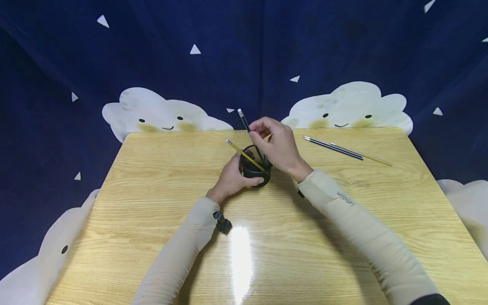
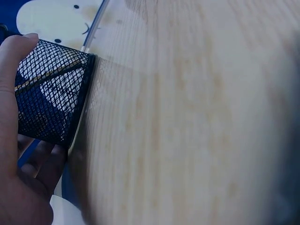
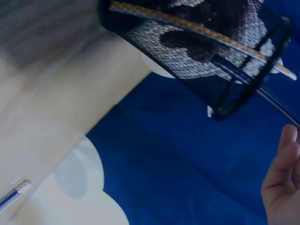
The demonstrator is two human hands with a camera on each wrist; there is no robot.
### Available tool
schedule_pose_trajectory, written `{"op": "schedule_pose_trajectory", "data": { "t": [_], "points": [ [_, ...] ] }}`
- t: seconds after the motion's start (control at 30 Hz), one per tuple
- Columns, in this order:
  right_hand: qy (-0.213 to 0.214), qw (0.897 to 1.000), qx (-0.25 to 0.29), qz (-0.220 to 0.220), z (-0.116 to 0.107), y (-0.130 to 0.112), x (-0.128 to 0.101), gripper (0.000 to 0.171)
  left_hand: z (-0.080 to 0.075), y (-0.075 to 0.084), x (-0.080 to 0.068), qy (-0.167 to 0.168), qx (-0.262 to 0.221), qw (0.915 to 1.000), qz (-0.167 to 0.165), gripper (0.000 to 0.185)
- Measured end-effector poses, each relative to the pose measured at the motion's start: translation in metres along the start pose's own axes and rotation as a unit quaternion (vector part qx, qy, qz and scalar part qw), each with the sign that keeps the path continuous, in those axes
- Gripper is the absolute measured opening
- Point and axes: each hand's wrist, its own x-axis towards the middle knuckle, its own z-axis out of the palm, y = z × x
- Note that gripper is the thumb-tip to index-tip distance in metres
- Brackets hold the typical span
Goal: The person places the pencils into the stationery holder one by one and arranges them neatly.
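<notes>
surface: wooden table point(image 1: 152, 203) | on it: black mesh cup point(image 1: 256, 170) mid-table; two pencils point(image 1: 345, 150) far right

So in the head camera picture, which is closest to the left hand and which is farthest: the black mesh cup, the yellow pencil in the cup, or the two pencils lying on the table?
1. Black mesh cup: the left hand grips its side.
2. Yellow pencil: inside the cup, sticking out just above that hand.
3. Two loose pencils: far off to the right, near the table's back edge.

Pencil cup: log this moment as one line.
left hand grips black mesh cup | right hand pinches dark pencil into cup | yellow pencil inside | two pencils on table
</notes>
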Motion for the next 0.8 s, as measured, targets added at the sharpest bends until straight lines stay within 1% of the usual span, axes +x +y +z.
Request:
{"op": "schedule_pose_trajectory", "data": {
  "t": [0.4, 0.57, 0.8],
  "points": [
    [-0.028, 0.999, -0.043, 0.003, 0.005, 0.017, -0.007, 0.009, 0.0, 0.0, 0.001, -0.004, 0.009, 0.9999, -0.001, 0.09],
    [-0.035, 0.997, -0.066, 0.002, 0.008, 0.022, -0.01, 0.007, -0.001, 0.0, 0.0, -0.009, 0.005, 0.9999, -0.006, 0.091],
    [-0.055, 0.994, -0.092, 0.015, 0.013, 0.025, -0.013, 0.007, -0.002, 0.0, 0.0, -0.012, 0.003, 0.9999, -0.002, 0.093]
  ]
}}
